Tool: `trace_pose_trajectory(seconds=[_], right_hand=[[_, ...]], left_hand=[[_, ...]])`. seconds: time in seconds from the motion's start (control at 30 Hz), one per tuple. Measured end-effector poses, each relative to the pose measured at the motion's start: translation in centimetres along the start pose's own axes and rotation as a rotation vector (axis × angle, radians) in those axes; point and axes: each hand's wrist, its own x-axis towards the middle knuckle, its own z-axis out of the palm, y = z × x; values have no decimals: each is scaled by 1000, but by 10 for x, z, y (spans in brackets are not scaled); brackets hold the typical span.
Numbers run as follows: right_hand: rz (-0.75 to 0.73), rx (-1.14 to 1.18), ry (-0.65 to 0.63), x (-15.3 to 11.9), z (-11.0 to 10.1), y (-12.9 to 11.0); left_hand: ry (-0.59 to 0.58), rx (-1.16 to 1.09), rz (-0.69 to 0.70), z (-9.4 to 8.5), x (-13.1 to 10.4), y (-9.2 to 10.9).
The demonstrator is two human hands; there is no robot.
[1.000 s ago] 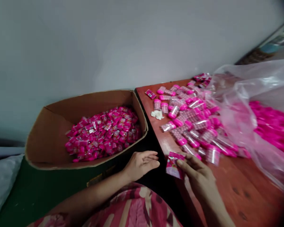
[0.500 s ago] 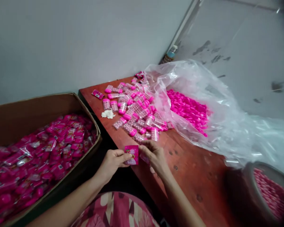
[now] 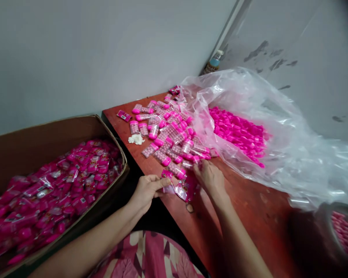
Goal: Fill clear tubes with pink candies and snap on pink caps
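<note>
My left hand (image 3: 147, 190) pinches a printed pink sachet (image 3: 167, 175) between thumb and fingers, over the near edge of the red table (image 3: 234, 216). Beside it, more pink sachets (image 3: 186, 190) lie on the tabletop, partly shadowed. My right hand (image 3: 211, 178) is at the near side of a pile of small clear jars (image 3: 169, 133) with pink caps, filled with pale pink balls. Its curled fingertips close on the capped end of a tilted jar (image 3: 187, 165); the grip is partly hidden by the hand.
On the left stands a cardboard box (image 3: 122, 154) full of filled pink sachets (image 3: 75, 185). A clear plastic bag (image 3: 292, 127) holds bright pink pieces (image 3: 240, 133). At the right is a grey bucket (image 3: 324, 220) of pink balls. A white crumpled scrap (image 3: 136, 139) lies near the table edge.
My right hand has left the sachets by my left hand and moved right and forward to the jars. The near jar, upright before, now leans over. The left hand keeps its sachet.
</note>
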Motion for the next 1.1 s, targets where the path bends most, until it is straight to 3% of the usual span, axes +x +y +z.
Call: trace_pose_trajectory(seconds=[0.1, 0.2, 0.3, 0.4, 0.57, 0.77, 0.9, 1.1], right_hand=[[4, 418, 25, -22, -11, 1], [140, 1029, -191, -60, -22, -18], [273, 1283, -323, -95, -23, -44], [298, 1295, -315, -111, -13, -62], [309, 1264, -265, -109, -2, -69], [259, 1373, -317, -108, 1, -69], [218, 1498, -388, -108, 4, -68], [153, 1241, -222, -106, 7, -64]], left_hand=[[18, -135, -25, 1, 6, 1], [24, -213, -27, 3, 13, 1], [26, -304, -22, 9, 17, -2], [-8, -400, -9, 14, 18, -5], [-103, -483, -4, 19, 13, -7], [-89, -376, 55, 22, 8, -3], [-152, -234, 112, 20, 7, 0], [-242, -121, 124, 21, 3, 3]])
